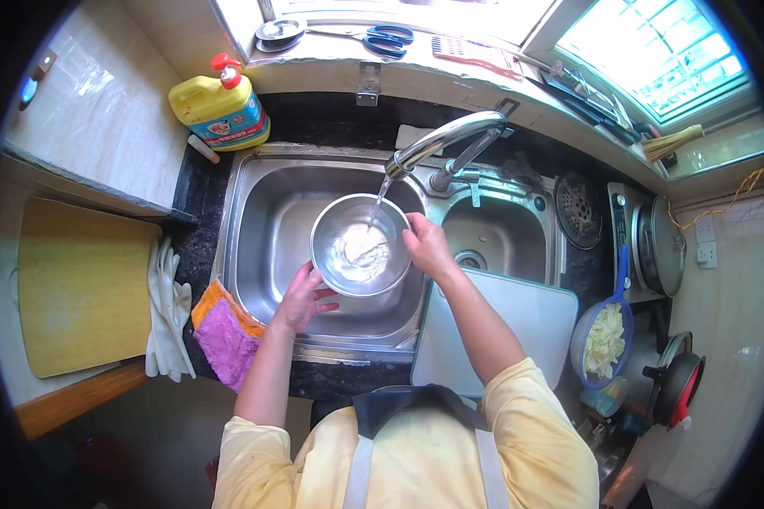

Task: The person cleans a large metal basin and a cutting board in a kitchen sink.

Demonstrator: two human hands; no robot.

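Note:
A round stainless steel bowl is over the large left sink basin, and clear water lies in it. Water runs into the bowl from the curved chrome faucet. My right hand grips the bowl's right rim with the thumb and fingers. At the bowl's lower left is my left hand, its fingers spread close against the outer side. Whether that hand bears any of the bowl's weight is hard to see. The bowl's underside is hidden.
A white cutting board partly covers the small right basin. At the right, a blue strainer holds chopped pale leaves. Purple and orange cloths lie left of the sink, near white gloves. A yellow pump bottle stands behind.

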